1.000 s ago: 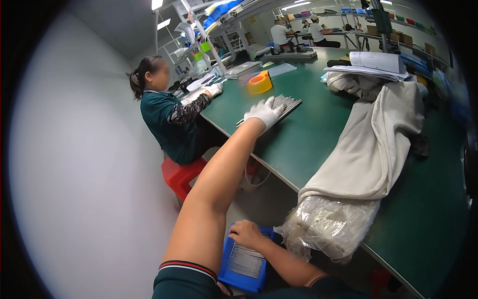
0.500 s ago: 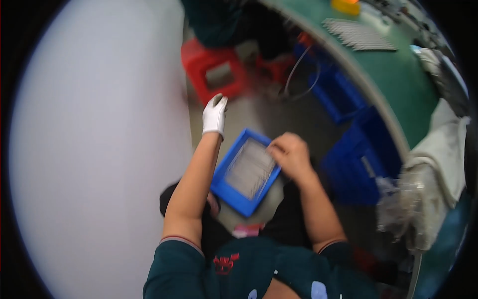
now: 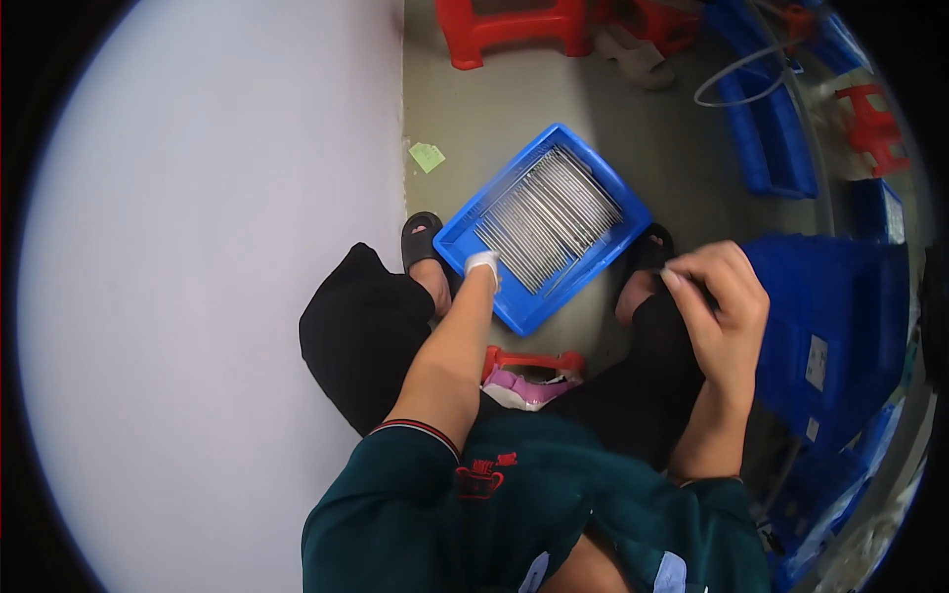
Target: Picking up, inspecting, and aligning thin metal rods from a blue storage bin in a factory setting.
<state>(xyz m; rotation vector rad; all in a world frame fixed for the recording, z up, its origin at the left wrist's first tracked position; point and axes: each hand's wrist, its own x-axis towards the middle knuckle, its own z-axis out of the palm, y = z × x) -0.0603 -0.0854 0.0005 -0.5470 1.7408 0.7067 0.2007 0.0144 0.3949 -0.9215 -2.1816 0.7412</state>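
A blue plastic bin (image 3: 520, 312) sits on the floor between my feet, turned at an angle. Many thin metal rods (image 3: 554, 212) lie in it side by side in a row. My left hand (image 3: 482, 265), in a white glove, reaches to the bin's near left part beside the ends of the rods. Its fingers are too small and blurred to make out. Off to the right of the bin, above my right knee, is my bare right hand (image 3: 727, 301). Its thumb and forefinger are pinched together; whatever may be between them does not show clearly.
A white wall or panel (image 3: 217, 296) runs along my left. Red stools (image 3: 514, 30) stand at the far side. Larger blue crates (image 3: 830, 336) are at my right, with a pale hose loop (image 3: 746, 99) farther off. A green paper scrap (image 3: 427, 156) lies on the floor.
The view has swung down and away from the green table. My gloved left hand has come back from beyond the bin to its near left part. My right hand has left the bin, moving right.
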